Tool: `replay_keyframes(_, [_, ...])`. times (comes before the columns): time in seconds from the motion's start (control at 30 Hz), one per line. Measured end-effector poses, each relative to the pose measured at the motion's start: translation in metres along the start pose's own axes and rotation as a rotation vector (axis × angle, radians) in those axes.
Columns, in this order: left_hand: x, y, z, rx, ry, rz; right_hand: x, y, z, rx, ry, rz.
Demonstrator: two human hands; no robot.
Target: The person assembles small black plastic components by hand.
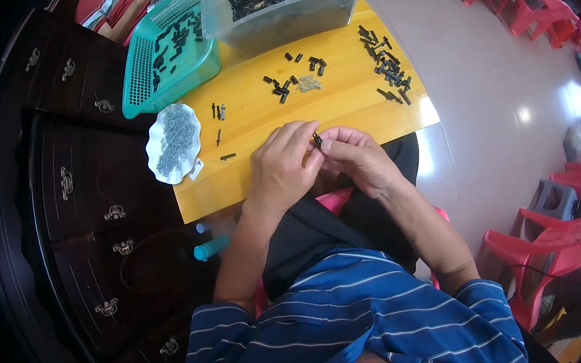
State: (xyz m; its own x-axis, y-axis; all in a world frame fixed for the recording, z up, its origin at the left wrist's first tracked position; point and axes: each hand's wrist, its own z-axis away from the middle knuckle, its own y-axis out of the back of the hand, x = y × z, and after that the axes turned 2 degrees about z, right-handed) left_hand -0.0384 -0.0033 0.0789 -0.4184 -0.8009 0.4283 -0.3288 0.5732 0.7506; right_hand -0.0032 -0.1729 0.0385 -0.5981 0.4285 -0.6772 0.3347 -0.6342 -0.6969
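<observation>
A small black plastic part (317, 139) is pinched between the fingertips of my left hand (283, 163) and my right hand (358, 153), just over the near edge of the yellow table (245, 133). Its exact kind is too small to make out. Beyond my hands lie several short black cylindrical pieces (282, 89) and a little heap of small metal pieces (309, 83). A few thin black rods (218, 138) are left of my left hand. A pile of longer black parts (388, 66) lies at the table's right.
A white scalloped dish (154, 152) of small metal pieces stands at the left edge. Behind it are a green basket (205, 71) and a clear bin (291, 33), both holding black parts. Dark drawers (86, 220) line the left; red chairs (548, 242) stand right. Another person's arm (127, 16) shows top left.
</observation>
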Motion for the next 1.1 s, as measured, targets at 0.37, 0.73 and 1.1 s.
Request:
replay_keyframes(0.37, [0.001, -0.001, -0.001, 0.053, -0.026, 0.099, 0.004, 0.005, -0.002, 0.011, -0.029, -0.064])
replay_keyframes(0.73, [-0.001, 0.0, 0.0, 0.02, 0.062, 0.124, -0.004, -0.002, -0.002, 0.066, -0.028, 0.01])
replay_keyframes(1.1, [0.009, 0.016, -0.003, -0.149, 0.197, 0.434, -0.008, 0.003, 0.005, -0.059, -0.008, 0.182])
